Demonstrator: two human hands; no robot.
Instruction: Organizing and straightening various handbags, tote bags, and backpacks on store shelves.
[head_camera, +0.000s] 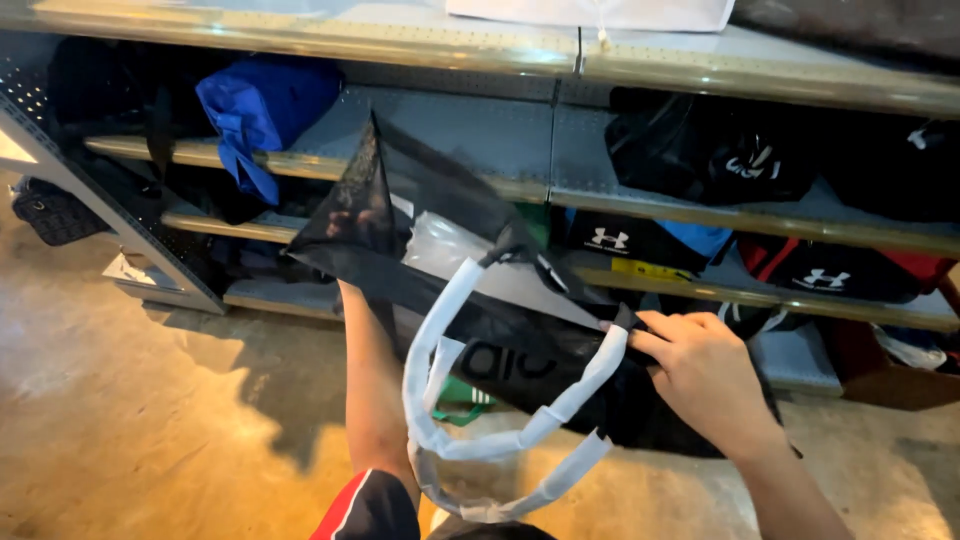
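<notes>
- The black tote bag (440, 250) is held up in front of the metal shelving (520, 130), roughly in the middle of the view, tilted so one corner points up and left. It is thin, slightly sheer fabric, with a clear plastic sleeve (450, 245) showing inside its mouth and pale lettering low on its face.
- Its two handles (520, 430) hang down in long loops, wrapped in white protective paper – the wrapping is torn open in places.
- The left hand (350, 225) is pushed up inside the bag; only a dim shape shows through the fabric, so I cannot tell whether its fingers are closed or spread. The left forearm rises from a dark sleeve with red and white trim.
- The right hand (700, 375) pinches the bag's rim where a handle joins it – thumb and fingers clamped together on the fabric.
- On the shelves behind: a bright blue bag (255, 110) slumped upper left, black bags (710, 150) with white emblems to the right, and a black and red bag (830, 270) lower right beside a yellow tag strip (650, 268) on a shelf edge.
- A white rectangular package (590, 12) lies on the top shelf, cut off by the frame.
- A green item (465, 400) sits on the floor behind the handles, partly hidden by them.
- The raised bag blocks the middle shelves from view.
- The concrete floor (130, 420) is beige and shadowed.
</notes>
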